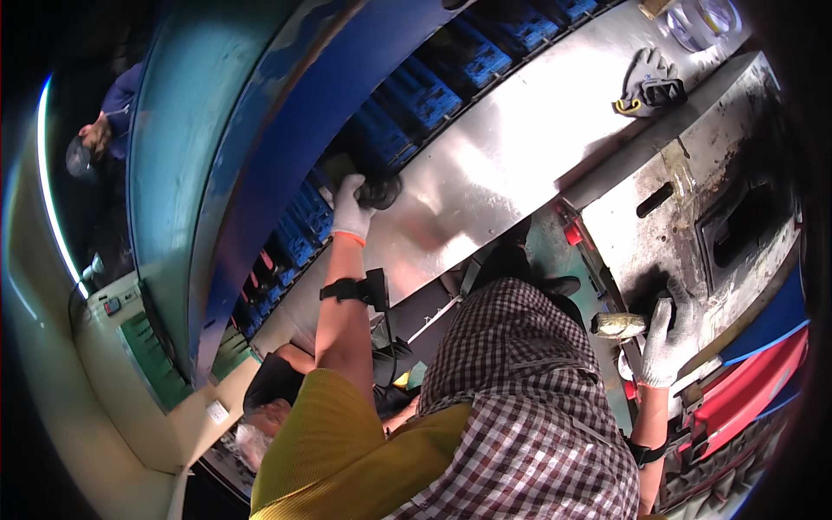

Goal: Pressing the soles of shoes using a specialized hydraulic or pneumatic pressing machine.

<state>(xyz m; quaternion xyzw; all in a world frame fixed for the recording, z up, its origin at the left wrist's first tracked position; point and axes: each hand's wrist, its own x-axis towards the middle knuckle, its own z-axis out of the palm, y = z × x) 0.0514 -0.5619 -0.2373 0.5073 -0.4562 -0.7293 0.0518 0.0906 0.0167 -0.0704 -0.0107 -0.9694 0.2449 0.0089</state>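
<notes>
My left hand (350, 212), in a white glove with an orange cuff, closes around a dark rounded part (381, 191). It is at the edge of a shiny metal worktop (485, 186), beside a row of blue slotted fixtures (420, 91). My right hand (674, 334), gloved in white too, is over a worn, stained metal plate (685, 186) at the right. Its fingers are bent beside a dark patch; what they hold is hidden. Just left of its thumb is a yellowish, metallic-looking block (620, 325).
A grey work glove (648, 82) lies on the worktop, near a clear round container (702, 22). A large blue curved machine panel (286, 121) rises at left. One person (269, 425) is low at lower left, another (95, 139) beyond the panel. Red sheeting (754, 390) hangs at right.
</notes>
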